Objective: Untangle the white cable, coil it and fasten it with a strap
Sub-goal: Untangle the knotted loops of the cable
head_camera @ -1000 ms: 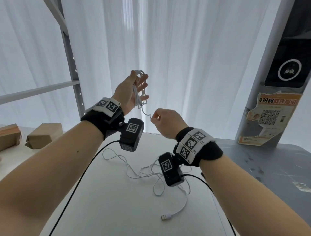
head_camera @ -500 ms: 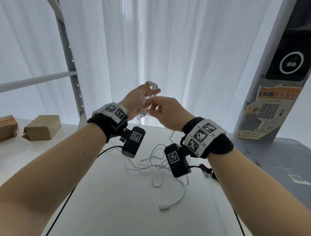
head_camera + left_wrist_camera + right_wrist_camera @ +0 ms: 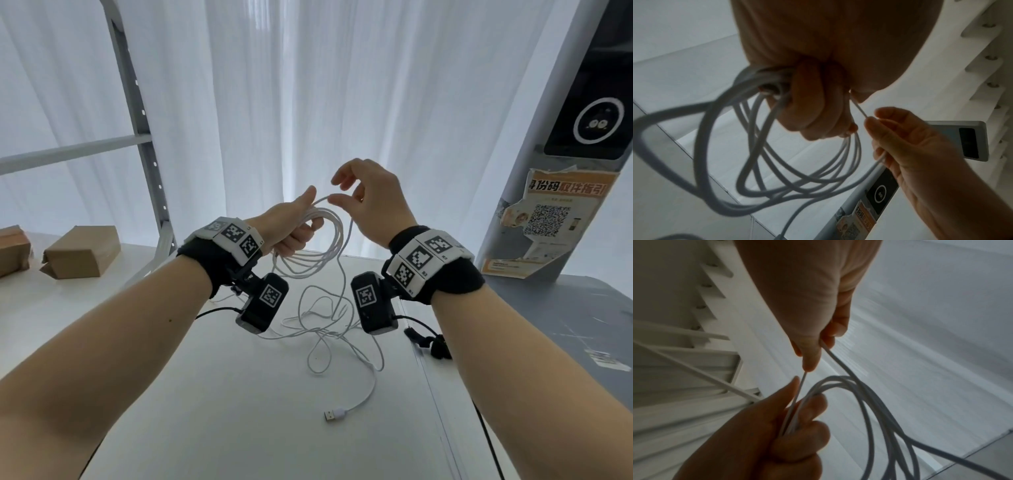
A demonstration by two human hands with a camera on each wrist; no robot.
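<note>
White thin cable [image 3: 337, 240] just gained another loop in your clenched left hand [image 3: 291, 228], right hand [image 3: 371, 202] pinching the strand, so coiling's moving but plenty still lies tangled on the white table [image 3: 222, 411].

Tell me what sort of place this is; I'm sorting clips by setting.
Probably a storeroom or parcel pickup spot: a metal shelving upright, cardboard boxes on a white table, and a QR-code poster on a pillar. White curtains hang behind.

Left hand [image 3: 291, 226]: raised, fingers curled round several loops of white cable [image 3: 329, 246]. Right hand [image 3: 373, 202]: raised just beside it, thumb and forefinger apparently pinching one strand; other fingers loosely bent.
</note>
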